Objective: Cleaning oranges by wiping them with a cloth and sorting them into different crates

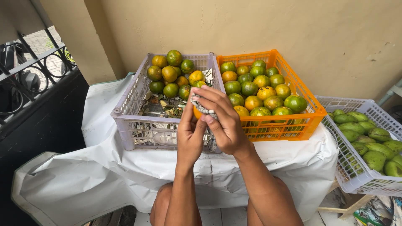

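Both hands are working one orange fruit (197, 112): left hand (189, 136) is cupping it from below, right hand (224, 125) is pressing a patterned cloth (204, 107) over it. Wiping step, apparently. Lilac crate (130, 113) just beyond; the grip likely needs turning.

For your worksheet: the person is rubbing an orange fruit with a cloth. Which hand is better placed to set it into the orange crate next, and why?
Probably the left hand: it cups the orange fruit, while the right hand is spread over the cloth. The orange crate does sit on the right, though, so it must reach across.
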